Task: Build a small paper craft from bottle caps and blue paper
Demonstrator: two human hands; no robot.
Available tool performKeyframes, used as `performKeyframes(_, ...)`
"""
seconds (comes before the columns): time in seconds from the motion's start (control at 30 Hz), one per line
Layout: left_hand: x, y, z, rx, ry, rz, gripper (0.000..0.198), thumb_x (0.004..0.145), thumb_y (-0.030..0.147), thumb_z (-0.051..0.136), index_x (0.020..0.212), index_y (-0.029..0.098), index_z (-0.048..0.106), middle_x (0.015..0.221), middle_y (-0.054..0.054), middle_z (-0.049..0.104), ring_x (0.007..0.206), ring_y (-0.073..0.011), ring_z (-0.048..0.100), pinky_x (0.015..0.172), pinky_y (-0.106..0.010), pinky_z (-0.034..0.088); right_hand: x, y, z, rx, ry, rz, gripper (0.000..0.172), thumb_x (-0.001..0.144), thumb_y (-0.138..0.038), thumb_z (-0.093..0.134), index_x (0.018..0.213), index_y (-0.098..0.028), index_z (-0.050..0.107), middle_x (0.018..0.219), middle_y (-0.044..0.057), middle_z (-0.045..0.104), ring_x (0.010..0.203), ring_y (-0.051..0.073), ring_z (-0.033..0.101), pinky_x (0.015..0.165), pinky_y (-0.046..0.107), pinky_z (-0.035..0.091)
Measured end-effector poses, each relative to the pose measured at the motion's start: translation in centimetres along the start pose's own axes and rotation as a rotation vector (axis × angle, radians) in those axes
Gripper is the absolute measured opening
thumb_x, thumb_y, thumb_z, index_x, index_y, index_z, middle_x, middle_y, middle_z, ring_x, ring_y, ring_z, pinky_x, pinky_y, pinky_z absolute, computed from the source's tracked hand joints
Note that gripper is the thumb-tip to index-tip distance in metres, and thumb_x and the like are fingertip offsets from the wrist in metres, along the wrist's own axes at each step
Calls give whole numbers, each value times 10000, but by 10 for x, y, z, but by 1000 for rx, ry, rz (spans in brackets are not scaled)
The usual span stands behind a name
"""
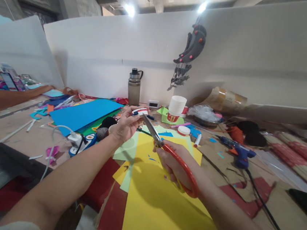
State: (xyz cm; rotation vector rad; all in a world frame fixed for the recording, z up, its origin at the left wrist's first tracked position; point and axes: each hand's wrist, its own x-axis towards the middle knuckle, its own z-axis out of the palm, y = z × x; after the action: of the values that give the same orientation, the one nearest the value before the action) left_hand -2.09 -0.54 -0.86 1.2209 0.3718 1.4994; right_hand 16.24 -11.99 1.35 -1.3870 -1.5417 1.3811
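Note:
My left hand holds up a small white piece with a red band, which looks like the cut-down part of a paper cup. Its fingers are closed around the edge. My right hand grips scissors by their red and yellow handles. The scissor blades point up and left, their tips at the cup piece; whether they touch it I cannot tell. Beneath both hands lies a large yellow sheet, with pale green paper and small blue scraps on and around it.
A stack of paper cups stands behind the hands, near a bottle. On the right lies a blue glue gun with a black cable. To the left are a blue sheet and a white plug with its cord.

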Motion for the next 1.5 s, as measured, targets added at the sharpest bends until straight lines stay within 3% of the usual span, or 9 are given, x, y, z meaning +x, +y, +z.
performKeyframes(0.23, 0, 2, 1, 2, 3, 5, 222, 704, 228, 720, 917, 210, 660, 1131, -74, 705, 1129, -254, 639, 928, -385, 524, 2, -3, -2, -72, -26, 66, 232, 855, -479, 498, 869, -248, 492, 500, -112, 364, 297, 56, 326, 322, 190, 284)
performKeyframes(0.43, -1, 7, 5, -36, 35, 20, 201, 719, 228, 676, 914, 182, 672, 1135, -92, 703, 1103, -250, 646, 874, -341, 542, 10, 13, -4, 35, -176, -98, 283, 825, -481, 583, 900, -240, 455, 571, -107, 412, 392, 58, 398, 386, 184, 350)
performKeyframes(0.63, 0, 7, 5, -92, 34, -1, 197, 712, 217, 670, 905, 181, 680, 1059, -85, 719, 1065, -236, 661, 870, -317, 535, 4, 5, -5, -22, -99, -117, 224, 880, -441, 448, 843, -221, 439, 528, -88, 439, 388, 65, 409, 421, 196, 362)
performKeyframes(1.5, -2, 5, 5, -95, 1, -20, 194, 705, 202, 683, 897, 182, 690, 1082, -83, 709, 1081, -255, 654, 920, -371, 522, 7, 9, -6, 59, -152, -73, 256, 896, -482, 427, 895, -227, 441, 500, -101, 433, 332, 85, 428, 300, 177, 337)
